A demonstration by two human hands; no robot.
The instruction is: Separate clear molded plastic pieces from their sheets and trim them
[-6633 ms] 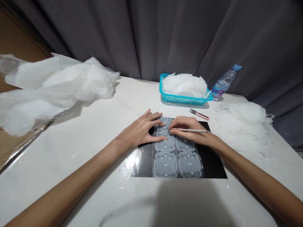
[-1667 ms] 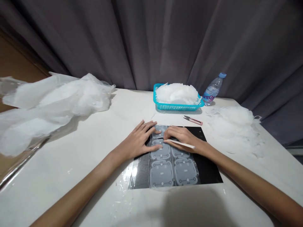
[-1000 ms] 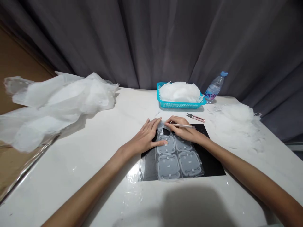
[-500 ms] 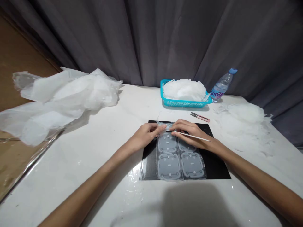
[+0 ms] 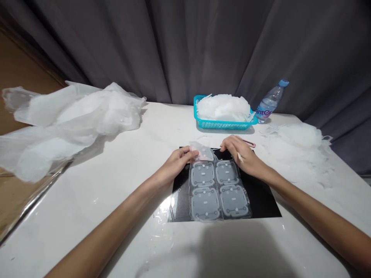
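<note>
Broadly, a dark grey curtain (image 5: 203,46) hangs behind a white table (image 5: 72,200), whose left end bears a big heap of translucent sheeting (image 5: 87,112); a lower white pile (image 5: 301,150) spreads at the right. Between them lies a black mat (image 5: 262,200), and on it a clear sheet (image 5: 218,185) of grey-looking panels, four flat in two columns. Beyond stand a teal basket (image 5: 226,125) heaped with white pieces (image 5: 224,108) and, just beside it, a bottle (image 5: 269,102). The left hand (image 5: 181,160) pinches a pale flap (image 5: 205,153) at the sheet's upper left (whether joined to it, I cannot tell). The right hand (image 5: 245,154) partly hides a pink-handled tool (image 5: 251,144); its fingers curl round a white stick (image 5: 240,157), only a short end showing.
</note>
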